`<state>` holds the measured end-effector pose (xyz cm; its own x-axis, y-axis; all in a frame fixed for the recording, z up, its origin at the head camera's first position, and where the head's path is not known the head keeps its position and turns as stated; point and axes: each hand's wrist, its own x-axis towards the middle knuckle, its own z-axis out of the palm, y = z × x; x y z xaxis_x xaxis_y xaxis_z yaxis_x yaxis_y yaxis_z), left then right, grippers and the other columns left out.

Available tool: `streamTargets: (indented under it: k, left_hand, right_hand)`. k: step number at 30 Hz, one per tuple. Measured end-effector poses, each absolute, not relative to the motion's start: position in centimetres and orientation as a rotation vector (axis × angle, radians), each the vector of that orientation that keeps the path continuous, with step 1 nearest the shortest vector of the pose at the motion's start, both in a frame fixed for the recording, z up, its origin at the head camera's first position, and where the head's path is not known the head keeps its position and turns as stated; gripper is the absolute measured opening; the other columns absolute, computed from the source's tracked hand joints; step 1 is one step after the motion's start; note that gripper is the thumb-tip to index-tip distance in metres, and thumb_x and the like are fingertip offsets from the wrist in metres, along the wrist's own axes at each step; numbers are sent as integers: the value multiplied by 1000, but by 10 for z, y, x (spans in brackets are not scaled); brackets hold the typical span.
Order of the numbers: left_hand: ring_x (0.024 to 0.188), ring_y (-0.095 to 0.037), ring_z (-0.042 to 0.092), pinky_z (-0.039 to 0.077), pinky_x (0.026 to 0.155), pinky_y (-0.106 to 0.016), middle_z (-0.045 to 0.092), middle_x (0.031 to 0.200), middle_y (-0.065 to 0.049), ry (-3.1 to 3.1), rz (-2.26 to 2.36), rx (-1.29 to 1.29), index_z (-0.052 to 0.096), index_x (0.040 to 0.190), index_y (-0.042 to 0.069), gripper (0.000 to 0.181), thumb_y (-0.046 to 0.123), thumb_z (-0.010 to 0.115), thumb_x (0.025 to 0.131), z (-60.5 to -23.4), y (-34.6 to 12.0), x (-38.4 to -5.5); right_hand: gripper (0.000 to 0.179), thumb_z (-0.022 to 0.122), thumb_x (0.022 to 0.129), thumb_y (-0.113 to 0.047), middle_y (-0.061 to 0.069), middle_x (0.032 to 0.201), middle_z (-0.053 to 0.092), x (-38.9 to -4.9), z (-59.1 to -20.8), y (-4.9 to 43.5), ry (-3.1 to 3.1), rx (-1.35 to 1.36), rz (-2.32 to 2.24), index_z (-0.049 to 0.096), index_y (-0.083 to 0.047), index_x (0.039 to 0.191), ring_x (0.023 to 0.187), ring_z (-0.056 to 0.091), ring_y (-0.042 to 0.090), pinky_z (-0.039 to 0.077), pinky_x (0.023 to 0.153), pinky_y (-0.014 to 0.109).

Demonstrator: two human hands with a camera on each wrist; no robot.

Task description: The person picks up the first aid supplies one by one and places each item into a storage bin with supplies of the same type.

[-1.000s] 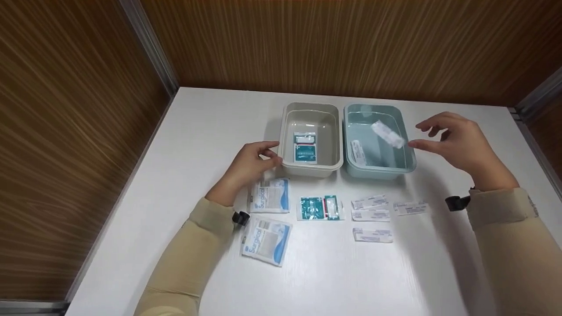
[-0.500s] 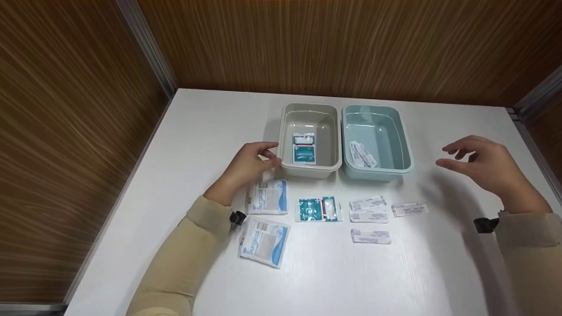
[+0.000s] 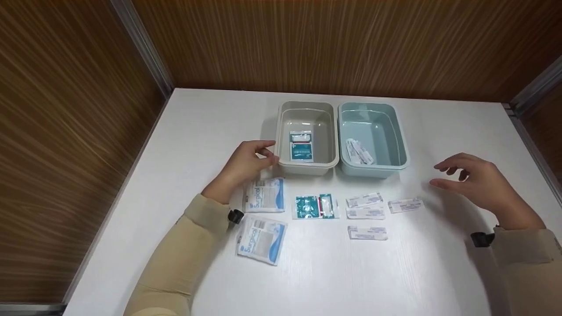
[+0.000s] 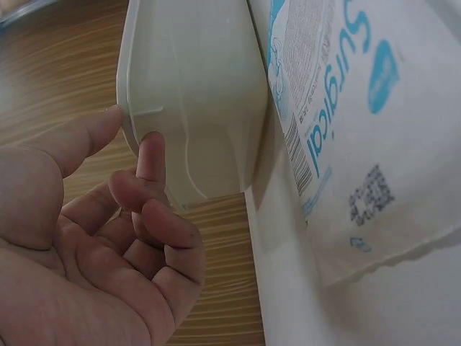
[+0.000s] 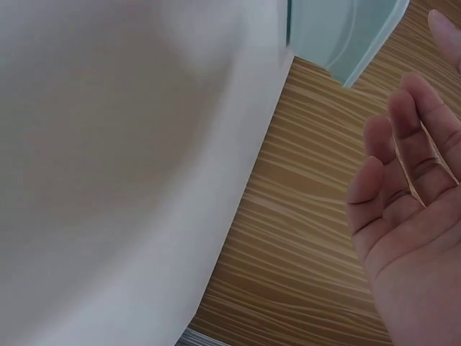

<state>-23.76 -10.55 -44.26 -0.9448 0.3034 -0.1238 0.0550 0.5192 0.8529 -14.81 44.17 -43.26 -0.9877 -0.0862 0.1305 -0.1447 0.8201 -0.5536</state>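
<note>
In the head view my left hand [image 3: 246, 161] touches the left side of a beige plastic bin [image 3: 330, 165] near its front corner. The left wrist view has thumb and index fingertips against the outside of that bin [image 4: 209, 94], other fingers loosely curled. A teal-and-white packet [image 3: 301, 149] lies inside. Beside it stands a light blue bin [image 3: 388, 131] with two or so white paper-wrapped strips [image 3: 360, 152], overlapping. My right hand [image 3: 476, 182] hovers right of the blue bin, fingers relaxed and holding nothing; the right wrist view shows the palm [image 5: 425, 252] bare.
Several more white strips [image 3: 368, 233] lie before the blue bin. A teal packet [image 3: 314, 206] lies left of them. Two "Surgical" packets [image 3: 262, 241] lie near my left forearm. Wood-grain panels [image 3: 307, 44] border the white table [image 3: 333, 281].
A white strip has dropped from my right hand into the blue bin beside the other one. The right hand has moved away right, then lower. My left hand stays on the beige bin.
</note>
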Motion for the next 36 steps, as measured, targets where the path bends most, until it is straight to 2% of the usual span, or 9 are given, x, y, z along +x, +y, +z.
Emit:
streamTargets:
  k: [5, 12, 18, 23, 28, 36]
  left_hand:
    - [118, -25, 65, 52, 100, -38, 79, 130, -11, 2518, 1397, 295, 61, 163, 11, 60, 26, 78, 107, -444, -109, -240]
    - [129, -28, 66, 53, 112, -46, 79, 131, -12, 2529, 1396, 288, 61, 163, 11, 61, 26, 79, 107, -446, -112, -243]
    - [128, -27, 65, 53, 111, -44, 78, 132, -11, 2513, 1407, 264, 61, 163, 12, 60, 27, 79, 107, -448, -111, -246]
    - [126, -27, 65, 52, 109, -43, 78, 132, -11, 2512, 1403, 258, 61, 163, 13, 60, 28, 78, 108, -450, -109, -247]
    - [123, -26, 65, 53, 106, -42, 77, 133, -10, 2514, 1389, 250, 61, 164, 14, 60, 29, 79, 108, -452, -109, -247]
    - [129, -27, 65, 55, 110, -45, 76, 135, -7, 2508, 1385, 212, 61, 164, 17, 61, 30, 79, 108, -456, -109, -248]
  right_hand:
    - [34, 99, 88, -18, -24, 108, 70, -149, -440, 437, -2897, 247, 888, 86, -12, 118, 94, 57, -6, 43, 81, 9]
    - [44, 103, 83, -18, 2, 118, 77, -154, -454, 433, -2969, 385, 839, 85, -13, 122, 99, 59, 0, 45, 81, 14]
    - [56, 106, 78, -27, 4, 120, 76, -156, -461, 428, -3114, 415, 868, 84, -12, 127, 102, 61, 9, 48, 82, 16]
    - [64, 105, 80, -31, 6, 120, 74, -159, -468, 426, -3275, 404, 826, 82, -6, 134, 105, 60, 17, 51, 84, 20]
    - [53, 102, 84, -24, 4, 114, 77, -159, -473, 424, -3343, 355, 862, 84, -5, 131, 99, 62, 17, 54, 80, 20]
    - [29, 99, 86, -20, -1, 106, 82, -160, -473, 424, -3351, 375, 881, 90, -12, 112, 92, 67, 8, 56, 78, 21]
